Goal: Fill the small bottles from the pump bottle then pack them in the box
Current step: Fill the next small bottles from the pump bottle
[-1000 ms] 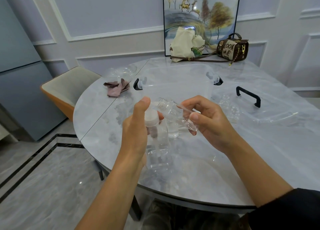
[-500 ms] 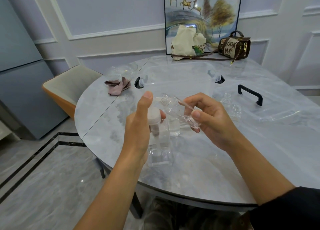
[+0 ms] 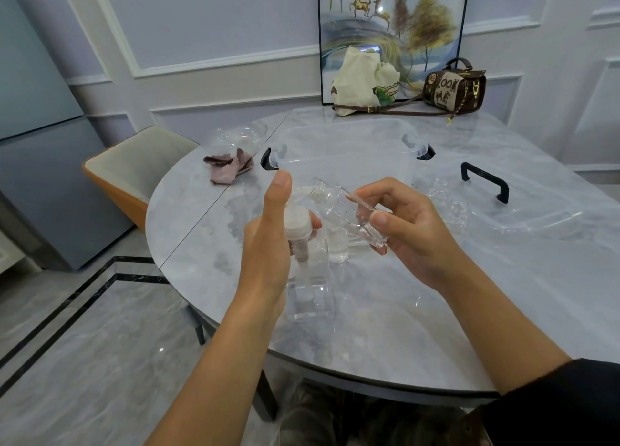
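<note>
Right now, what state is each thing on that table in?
Clear pump bottle: upright, gripped by left hand.
Small clear plastic bottle: uncapped, tilted, in right hand.
Clear storage box with black latches: open, lid off.
Clear lid with black handle: lying beside box.

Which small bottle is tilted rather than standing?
The small bottle gripped in the right hand, mouth angled toward the pump bottle held by the left hand. The other small bottles stand upright on the table.

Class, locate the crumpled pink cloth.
In the head view, the pink cloth lies on the table's far left part, just left of the clear box's black latch.
</note>
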Action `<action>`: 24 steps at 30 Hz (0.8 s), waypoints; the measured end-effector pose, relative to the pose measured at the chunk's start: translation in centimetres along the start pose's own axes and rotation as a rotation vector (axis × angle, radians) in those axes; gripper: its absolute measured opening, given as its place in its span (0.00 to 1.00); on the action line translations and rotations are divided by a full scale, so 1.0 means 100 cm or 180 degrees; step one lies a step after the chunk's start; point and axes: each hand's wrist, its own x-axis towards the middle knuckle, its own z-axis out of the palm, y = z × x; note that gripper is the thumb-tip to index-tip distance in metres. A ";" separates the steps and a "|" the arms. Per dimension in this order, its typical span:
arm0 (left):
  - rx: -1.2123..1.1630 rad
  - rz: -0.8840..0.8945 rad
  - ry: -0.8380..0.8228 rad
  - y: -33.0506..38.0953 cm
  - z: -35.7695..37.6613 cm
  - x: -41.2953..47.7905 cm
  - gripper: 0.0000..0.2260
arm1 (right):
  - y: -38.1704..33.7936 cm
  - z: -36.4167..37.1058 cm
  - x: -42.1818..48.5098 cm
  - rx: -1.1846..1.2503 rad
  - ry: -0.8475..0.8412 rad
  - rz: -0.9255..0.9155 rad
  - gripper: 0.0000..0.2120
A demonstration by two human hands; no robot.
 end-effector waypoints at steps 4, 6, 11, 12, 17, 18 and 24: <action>-0.0011 -0.0002 0.0025 0.000 0.000 0.002 0.30 | 0.001 0.000 0.001 -0.0028 0.0006 -0.0010 0.22; -0.0032 0.0009 0.0072 0.000 0.000 0.004 0.26 | 0.001 -0.001 0.001 -0.0019 0.0017 -0.0013 0.20; -0.0008 0.0024 0.0169 0.001 0.002 0.007 0.20 | 0.001 -0.002 0.001 -0.0036 0.0068 -0.0005 0.19; -0.0014 0.0035 0.0189 0.001 0.002 0.008 0.19 | 0.002 -0.002 0.001 -0.0036 0.0065 0.0003 0.20; -0.0059 0.0143 0.0170 -0.001 0.002 0.005 0.22 | 0.003 -0.002 0.001 0.0001 0.0056 0.0062 0.25; -0.0056 0.0137 0.0177 -0.001 0.002 0.003 0.24 | 0.004 -0.001 0.001 0.0016 0.0056 0.0078 0.25; 0.0001 0.0036 0.0134 -0.001 0.002 -0.001 0.40 | 0.005 -0.001 0.001 0.0156 -0.0001 0.0084 0.23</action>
